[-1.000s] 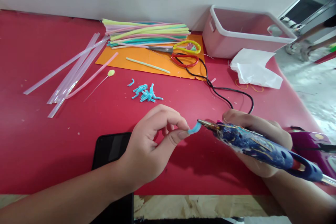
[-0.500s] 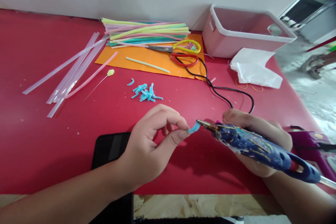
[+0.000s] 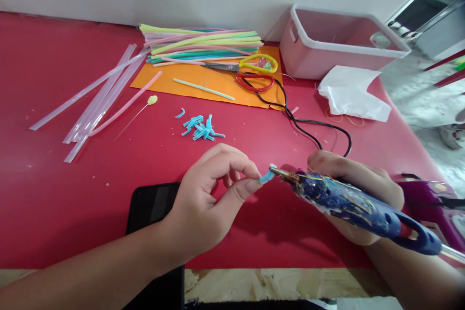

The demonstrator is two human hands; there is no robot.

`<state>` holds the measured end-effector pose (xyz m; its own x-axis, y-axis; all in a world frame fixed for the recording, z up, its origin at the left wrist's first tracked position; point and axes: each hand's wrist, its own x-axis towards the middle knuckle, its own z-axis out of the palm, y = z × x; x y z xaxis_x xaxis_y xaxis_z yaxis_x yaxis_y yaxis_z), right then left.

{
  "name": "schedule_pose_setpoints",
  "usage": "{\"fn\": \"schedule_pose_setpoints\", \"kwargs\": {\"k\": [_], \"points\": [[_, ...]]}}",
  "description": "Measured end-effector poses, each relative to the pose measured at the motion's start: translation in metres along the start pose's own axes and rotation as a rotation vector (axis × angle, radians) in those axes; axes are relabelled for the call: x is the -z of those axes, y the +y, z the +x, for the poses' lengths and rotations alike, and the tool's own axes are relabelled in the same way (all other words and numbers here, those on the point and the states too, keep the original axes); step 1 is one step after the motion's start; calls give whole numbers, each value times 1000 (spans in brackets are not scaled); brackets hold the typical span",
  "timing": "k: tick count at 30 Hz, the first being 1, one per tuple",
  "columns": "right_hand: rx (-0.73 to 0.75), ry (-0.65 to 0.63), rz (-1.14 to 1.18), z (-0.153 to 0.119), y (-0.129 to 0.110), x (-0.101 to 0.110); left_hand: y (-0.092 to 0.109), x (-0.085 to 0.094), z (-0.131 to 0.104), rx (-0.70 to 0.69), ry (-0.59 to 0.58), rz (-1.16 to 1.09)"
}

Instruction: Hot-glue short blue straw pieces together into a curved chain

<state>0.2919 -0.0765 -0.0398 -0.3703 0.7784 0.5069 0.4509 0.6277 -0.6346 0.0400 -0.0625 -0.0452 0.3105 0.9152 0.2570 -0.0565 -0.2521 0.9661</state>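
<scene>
Between thumb and forefinger, my left hand (image 3: 214, 198) pinches a short blue fuzzy piece (image 3: 267, 176). My right hand (image 3: 358, 193) is wrapped round a worn blue glue gun (image 3: 348, 203), whose metal tip touches or nearly touches the piece's free end. A clear glue stick (image 3: 452, 253) sticks out of the gun's back. Beyond my left hand lies a small heap of cut blue pieces (image 3: 203, 128), with one curved piece (image 3: 180, 113) apart from it. A yellow blob on a thin wire (image 3: 152, 100) lies to their left.
Coloured fuzzy stems (image 3: 203, 43) and scissors (image 3: 256, 82) lie on an orange sheet (image 3: 152, 77). Clear sticks (image 3: 105, 97) are at left, a black phone (image 3: 152, 203) by my left wrist. A pink bin (image 3: 327, 53), white paper (image 3: 352, 94), black cord (image 3: 308, 123) and purple object (image 3: 436, 203) are at right.
The glue gun's tip has shifted slightly left and down against the blue piece. My left hand keeps its pinch. At the far right, a shoe has come into view on the floor.
</scene>
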Motion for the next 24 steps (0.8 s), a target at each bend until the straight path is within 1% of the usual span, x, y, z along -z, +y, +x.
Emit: {"fn": "schedule_pose_setpoints", "kwargs": {"k": [9, 14, 24], "points": [[-6, -17, 62, -3, 4, 0, 0, -1, 2, 11, 21, 27], [-18, -24, 74, -1, 3, 0, 0, -1, 2, -4, 20, 23], [-34, -43, 130, -7, 8, 0, 1, 0, 2, 21, 19, 23]]}}
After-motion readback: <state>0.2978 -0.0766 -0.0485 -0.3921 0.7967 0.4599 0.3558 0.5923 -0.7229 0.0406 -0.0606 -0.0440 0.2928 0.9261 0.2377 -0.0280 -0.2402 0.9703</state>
